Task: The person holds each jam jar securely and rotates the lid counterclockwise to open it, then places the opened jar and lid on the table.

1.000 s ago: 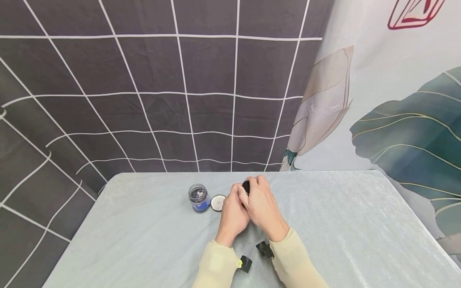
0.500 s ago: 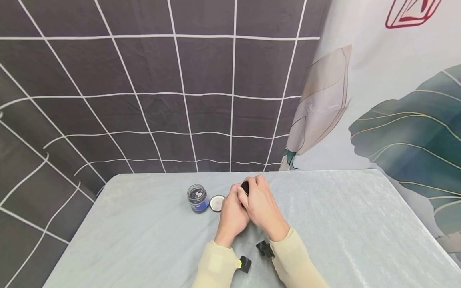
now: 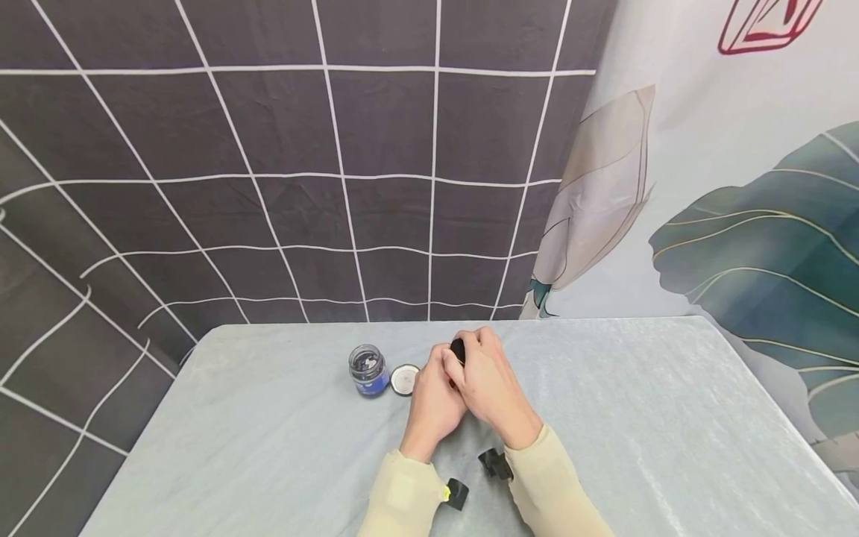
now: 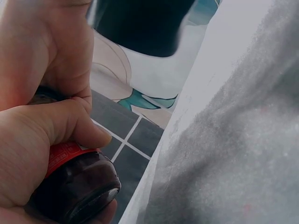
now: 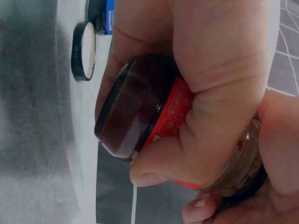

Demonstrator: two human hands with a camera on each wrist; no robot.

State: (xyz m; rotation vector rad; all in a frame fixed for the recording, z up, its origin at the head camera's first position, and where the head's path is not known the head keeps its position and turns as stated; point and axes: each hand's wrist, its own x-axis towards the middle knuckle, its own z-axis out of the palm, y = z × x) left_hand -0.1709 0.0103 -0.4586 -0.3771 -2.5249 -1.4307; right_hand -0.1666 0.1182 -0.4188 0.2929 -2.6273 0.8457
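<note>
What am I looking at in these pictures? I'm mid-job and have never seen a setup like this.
There is no machine here: a person works bare-handed. The wide picture is taken from the head, looking forward and down; the two close-ups are taken from the left and right wrists, which turns the scene sideways. The left hand grips a red-labelled jar, while the right hand curls round its dark lid. On the pale table stands an open blue-labelled jar; beside it a loose lid lies white inside up.
</note>
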